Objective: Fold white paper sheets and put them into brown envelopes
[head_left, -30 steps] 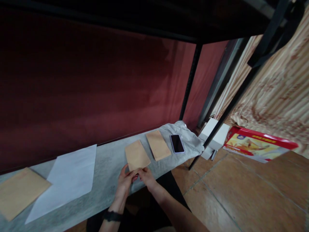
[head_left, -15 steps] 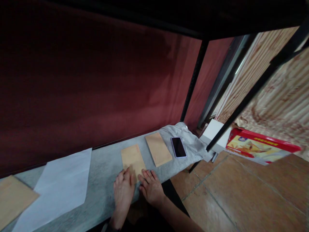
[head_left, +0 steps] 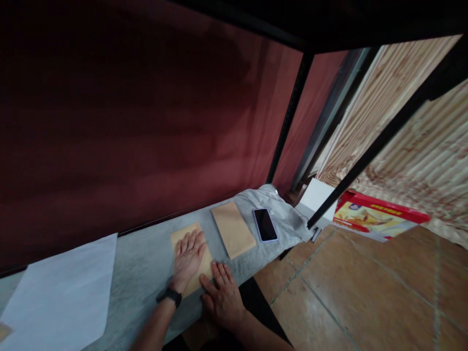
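A tan paper envelope [head_left: 192, 283] lies on the grey-covered tabletop [head_left: 141, 273] in front of me. My left hand [head_left: 188, 256], a dark band on its wrist, rests flat on the envelope's upper part with the fingers stretched out. By its lower right edge, my right hand [head_left: 224, 295] lies with spread fingers, the thumb at the envelope's near end. A second tan envelope [head_left: 234, 231] sits just to the right, touched by neither hand. Beyond it is a phone [head_left: 265, 225] with a dark screen and a pale purple rim.
A large white paper sheet [head_left: 69, 287] lies at the left, with a tan corner [head_left: 4, 331] at the frame's edge. Black frame posts [head_left: 288, 117] stand at the table's right end. A red and yellow box [head_left: 376, 217] and a white box [head_left: 316, 197] are beyond them.
My left hand has slid up the envelope from its near end and now lies flat. My right hand stays near the lower edge. The view has shifted, moving the tabletop things leftward.
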A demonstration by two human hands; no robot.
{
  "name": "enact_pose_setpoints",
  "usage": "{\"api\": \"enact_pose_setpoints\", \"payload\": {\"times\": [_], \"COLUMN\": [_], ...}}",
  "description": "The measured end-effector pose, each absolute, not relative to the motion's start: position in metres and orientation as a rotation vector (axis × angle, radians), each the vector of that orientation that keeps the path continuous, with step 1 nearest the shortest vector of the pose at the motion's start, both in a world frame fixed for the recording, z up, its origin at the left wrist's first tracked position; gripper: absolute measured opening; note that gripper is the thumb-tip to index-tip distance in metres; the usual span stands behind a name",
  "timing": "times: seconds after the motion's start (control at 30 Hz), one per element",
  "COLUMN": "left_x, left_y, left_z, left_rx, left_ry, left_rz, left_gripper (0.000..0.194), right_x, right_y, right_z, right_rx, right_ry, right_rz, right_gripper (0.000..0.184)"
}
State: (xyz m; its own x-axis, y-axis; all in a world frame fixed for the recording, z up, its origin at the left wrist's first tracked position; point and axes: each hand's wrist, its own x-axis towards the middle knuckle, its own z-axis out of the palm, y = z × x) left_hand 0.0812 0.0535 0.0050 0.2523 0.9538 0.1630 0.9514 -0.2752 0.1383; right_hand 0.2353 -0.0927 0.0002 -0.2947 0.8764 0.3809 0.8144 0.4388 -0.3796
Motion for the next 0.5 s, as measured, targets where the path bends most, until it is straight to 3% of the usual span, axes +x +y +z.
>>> {"api": "enact_pose_setpoints", "payload": {"times": [0.5], "left_x": [0.04], "left_y": [-0.067], "left_z": [-0.021], "left_rx": [2.732], "left_ry": [1.606], "left_rz": [0.431], "left_gripper": [0.057], "right_x": [0.235], "right_y": [-0.092], "right_z": [-0.005], "right_rx": [-1.379], "right_ry": [-2.177], "right_rz": [0.048], "right_gripper": [0.062]}}
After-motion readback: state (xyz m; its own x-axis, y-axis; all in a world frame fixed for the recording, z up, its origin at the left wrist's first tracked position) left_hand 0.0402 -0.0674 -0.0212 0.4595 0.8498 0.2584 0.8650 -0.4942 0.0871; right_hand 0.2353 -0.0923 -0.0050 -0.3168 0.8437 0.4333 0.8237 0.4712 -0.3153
